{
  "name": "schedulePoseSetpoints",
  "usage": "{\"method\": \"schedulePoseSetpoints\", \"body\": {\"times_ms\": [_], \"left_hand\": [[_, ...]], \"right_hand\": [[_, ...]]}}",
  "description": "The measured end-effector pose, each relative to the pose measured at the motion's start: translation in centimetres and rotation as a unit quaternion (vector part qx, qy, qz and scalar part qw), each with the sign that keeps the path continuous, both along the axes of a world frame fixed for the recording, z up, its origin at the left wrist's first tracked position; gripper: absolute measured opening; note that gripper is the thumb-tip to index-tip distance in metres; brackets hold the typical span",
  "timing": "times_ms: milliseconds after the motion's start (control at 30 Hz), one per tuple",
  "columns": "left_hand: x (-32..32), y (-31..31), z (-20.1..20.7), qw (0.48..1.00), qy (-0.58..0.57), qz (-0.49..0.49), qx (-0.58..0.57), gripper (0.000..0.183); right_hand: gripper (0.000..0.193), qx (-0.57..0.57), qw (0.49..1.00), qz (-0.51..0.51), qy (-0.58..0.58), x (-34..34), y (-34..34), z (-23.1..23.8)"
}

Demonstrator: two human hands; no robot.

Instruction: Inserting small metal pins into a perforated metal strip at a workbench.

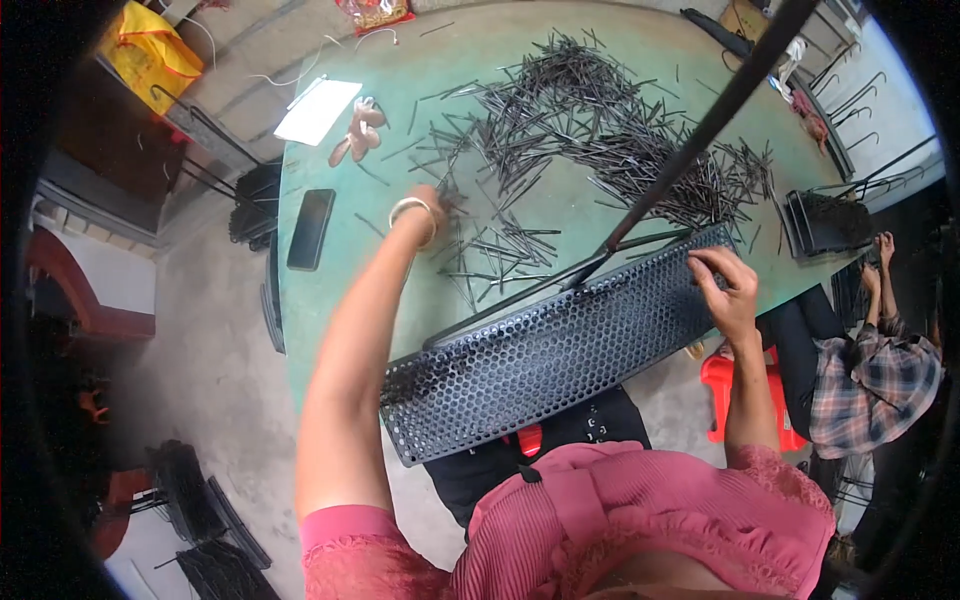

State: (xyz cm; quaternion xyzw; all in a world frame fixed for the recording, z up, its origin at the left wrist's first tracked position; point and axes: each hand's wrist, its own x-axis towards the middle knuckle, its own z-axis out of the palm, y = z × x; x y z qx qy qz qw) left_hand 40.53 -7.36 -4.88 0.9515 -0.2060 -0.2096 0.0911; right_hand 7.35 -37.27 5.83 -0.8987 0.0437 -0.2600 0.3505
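Observation:
A long black perforated panel (570,350) slants across my front, its upper side by the table edge. Dark thin rods or bristles crowd the holes at its left end, while most other holes look bare. My right hand (728,288) is at the panel's upper right end, fingertips and thumb curled together on its surface; anything pinched there is too small to make out. My left hand (430,208), with a bangle (413,215) at the wrist, reaches over the table among loose dark sticks (505,245). Motion blur hides its fingers.
A large heap of dark sticks (650,150) covers the far middle of the green table (400,290). A dark pole (700,140) slants over it. Left are a phone (311,230), white paper (318,110) and beige scraps (360,130). Another person (870,385) works at the right.

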Motion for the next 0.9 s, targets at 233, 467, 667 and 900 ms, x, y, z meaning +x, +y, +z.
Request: {"method": "schedulePoseSetpoints", "body": {"times_ms": [233,467,667,900], "left_hand": [[-3.1,1.6,5.7,0.887,0.259,0.206,-0.322,0.032],[-6.1,5.2,7.7,0.717,0.36,0.212,-0.558,0.023],[-18.1,5.4,14.1,0.695,0.352,0.149,-0.609,0.05],[-34.3,6.1,12.1,0.575,0.502,0.125,-0.634,0.054]], "right_hand": [[0.009,0.011,1.0,-0.007,-0.009,-2.9,0.5,0.3],[0.008,0.068,0.997,0.004,-0.021,-5.0,1.5,-0.2],[0.012,0.243,0.962,0.112,0.051,-4.6,7.5,0.2],[0.037,0.442,0.814,0.3,0.229,-1.5,15.9,-0.8]]}}
